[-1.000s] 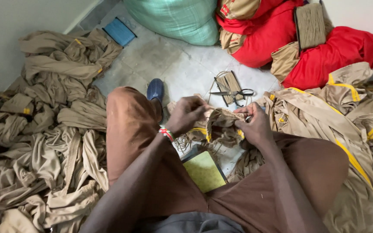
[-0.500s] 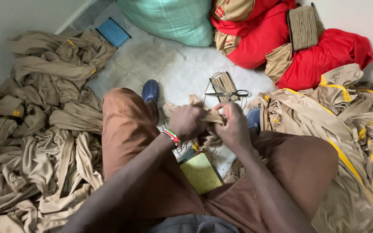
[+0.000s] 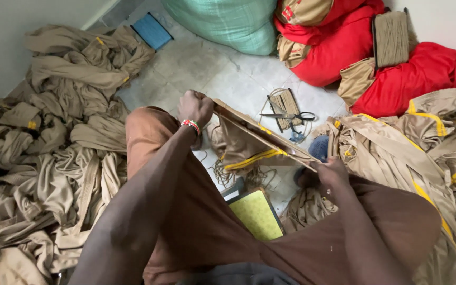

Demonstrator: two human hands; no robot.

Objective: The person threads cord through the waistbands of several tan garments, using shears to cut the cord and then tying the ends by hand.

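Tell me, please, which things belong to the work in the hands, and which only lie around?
In hand: left hand and right hand stretch a khaki garment.

Lying about: scissors, blue pad, green sack, red bundles, yellow-green book.

Soft even daylight, faint shadows, sharp

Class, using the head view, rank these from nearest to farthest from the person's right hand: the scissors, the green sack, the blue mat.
From the right hand:
1. Scissors, just above it on the floor.
2. Green sack, top centre.
3. Blue mat, far top left.
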